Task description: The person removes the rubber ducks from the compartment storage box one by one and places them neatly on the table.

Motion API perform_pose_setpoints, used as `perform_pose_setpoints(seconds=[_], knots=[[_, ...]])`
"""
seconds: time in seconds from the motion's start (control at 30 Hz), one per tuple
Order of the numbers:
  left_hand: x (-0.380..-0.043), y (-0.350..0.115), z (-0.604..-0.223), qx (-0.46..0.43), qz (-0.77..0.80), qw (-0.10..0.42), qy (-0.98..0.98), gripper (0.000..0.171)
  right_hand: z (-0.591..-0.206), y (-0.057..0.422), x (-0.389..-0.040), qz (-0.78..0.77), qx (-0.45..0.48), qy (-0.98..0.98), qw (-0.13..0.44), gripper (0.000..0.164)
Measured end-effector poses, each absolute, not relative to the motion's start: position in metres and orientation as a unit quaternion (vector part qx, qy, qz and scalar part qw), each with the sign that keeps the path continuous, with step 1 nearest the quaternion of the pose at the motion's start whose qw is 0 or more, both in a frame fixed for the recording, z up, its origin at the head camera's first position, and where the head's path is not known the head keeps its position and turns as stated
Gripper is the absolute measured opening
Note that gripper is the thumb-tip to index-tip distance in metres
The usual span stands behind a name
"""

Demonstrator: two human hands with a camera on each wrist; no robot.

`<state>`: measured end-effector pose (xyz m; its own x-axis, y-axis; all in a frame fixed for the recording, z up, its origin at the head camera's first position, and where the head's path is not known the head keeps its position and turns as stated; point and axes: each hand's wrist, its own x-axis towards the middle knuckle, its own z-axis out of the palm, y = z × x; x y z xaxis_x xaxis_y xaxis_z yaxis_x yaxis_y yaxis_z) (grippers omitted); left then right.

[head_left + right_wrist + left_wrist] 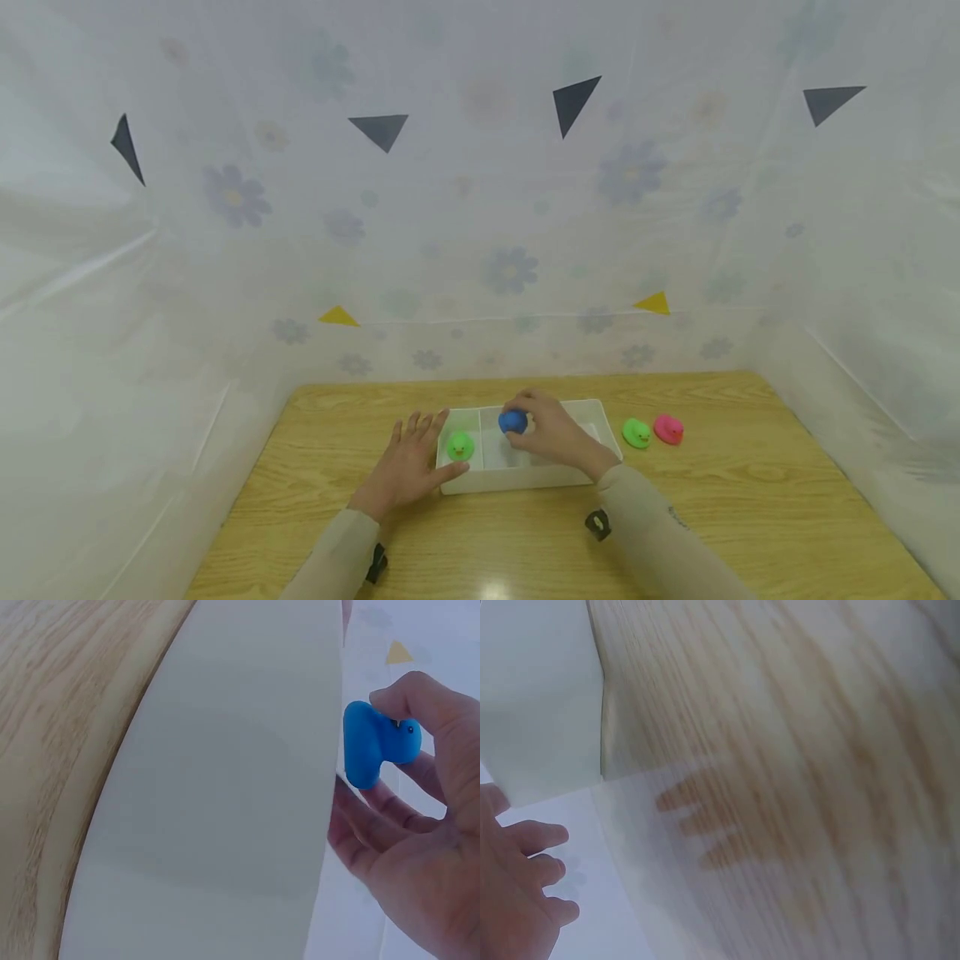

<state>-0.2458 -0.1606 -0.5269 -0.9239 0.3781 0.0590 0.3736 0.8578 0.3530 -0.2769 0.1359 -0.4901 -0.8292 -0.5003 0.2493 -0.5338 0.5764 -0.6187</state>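
Observation:
Between thumb and fingers, my right hand (pixel 553 431) pinches a blue rubber duck (pixel 513 421) over the middle part of a white divided box (pixel 525 478). The right wrist view shows the same blue duck (pixel 367 742) held at the box's rim. A green rubber duck (pixel 460 447) sits in the box's left compartment. At the box's left end, my left hand (pixel 408 467) has its fingers spread, with thumb and fingertips right at the rim. The left wrist view catches only part of that hand (pixel 525 877) beside the box's white wall (pixel 540 697).
On the wooden table (pixel 495 542), right of the box, stand another green duck (pixel 636 433) and a pink duck (pixel 669 429). A flower-patterned white sheet (pixel 450 208) surrounds the table at the back and sides.

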Motion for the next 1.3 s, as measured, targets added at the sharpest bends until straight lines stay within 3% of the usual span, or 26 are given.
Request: perform_pose_setpoints(seconds=[0.53, 1.3], knots=[[-0.245, -0.160, -0.526, 0.199, 0.195, 0.004, 0.960, 0.105, -0.490, 0.165, -0.278, 0.484, 0.270, -0.832, -0.034, 0.036], [-0.242, -0.158, -0.524, 0.202, 0.198, -0.002, 0.959, 0.102, -0.484, 0.229, -0.265, 0.519, 0.196, -0.831, -0.036, 0.040]])
